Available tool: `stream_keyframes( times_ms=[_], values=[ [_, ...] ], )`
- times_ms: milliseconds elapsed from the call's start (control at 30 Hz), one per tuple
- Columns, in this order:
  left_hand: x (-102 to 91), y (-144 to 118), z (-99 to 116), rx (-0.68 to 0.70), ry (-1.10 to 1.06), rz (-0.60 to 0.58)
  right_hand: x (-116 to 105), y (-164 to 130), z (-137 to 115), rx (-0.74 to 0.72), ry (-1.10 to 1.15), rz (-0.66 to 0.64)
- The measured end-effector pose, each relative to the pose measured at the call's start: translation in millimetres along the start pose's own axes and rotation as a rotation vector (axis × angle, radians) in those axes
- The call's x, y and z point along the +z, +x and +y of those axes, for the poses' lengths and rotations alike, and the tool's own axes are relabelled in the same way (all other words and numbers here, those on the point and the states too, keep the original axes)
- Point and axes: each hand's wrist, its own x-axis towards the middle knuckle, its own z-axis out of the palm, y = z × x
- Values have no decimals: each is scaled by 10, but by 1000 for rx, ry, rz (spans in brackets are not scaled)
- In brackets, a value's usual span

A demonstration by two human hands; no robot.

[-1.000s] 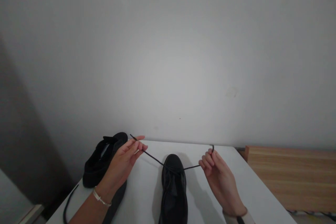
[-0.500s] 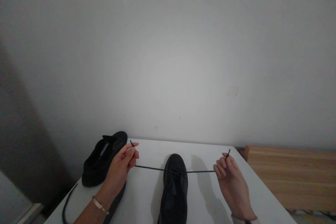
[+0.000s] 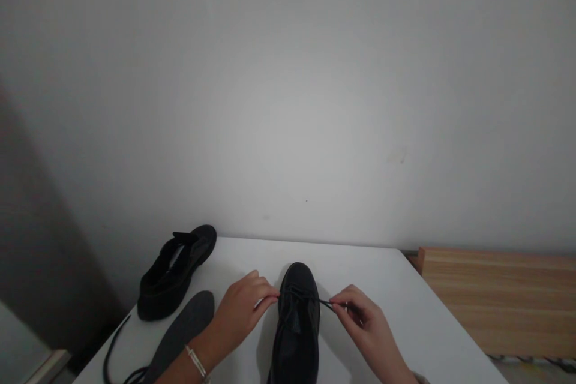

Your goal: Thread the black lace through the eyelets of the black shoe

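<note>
Black leather lace-up shoe stands on the white bench between your hands, toe toward the wall; your left hand pinches at its laces, your right hand grips the thin black lace beside it

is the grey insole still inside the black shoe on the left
No, the grey insole lies flat on the white table, beside the black shoe.

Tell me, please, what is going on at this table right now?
A person is lacing a black shoe on the white table. The left hand and right hand each pinch the shoelace close beside the shoe. A second black shoe, a grey insole and a loose lace lie to the left.
</note>
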Motion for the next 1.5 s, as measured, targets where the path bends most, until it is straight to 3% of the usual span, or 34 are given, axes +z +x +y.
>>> stream_keyframes(
  times_ms=[333, 667, 933, 1200, 1500],
  values=[
    [90, 35, 101, 41, 133, -83, 146, -9, -53, -40, -117, -87],
    [128, 40, 187, 72, 124, 99, 162, -30, -36, -87, -284, -163],
    [149, 41, 232, -36, 29, 15, 277, -55, -43, -253, -533, 3],
    [77, 27, 446, -172, -55, -94, 341, -140, -109, -162, -303, -150],
    [152, 163, 722, -211, 231, -269, 494, -136, -311, -72, -610, -252]
  ],
)
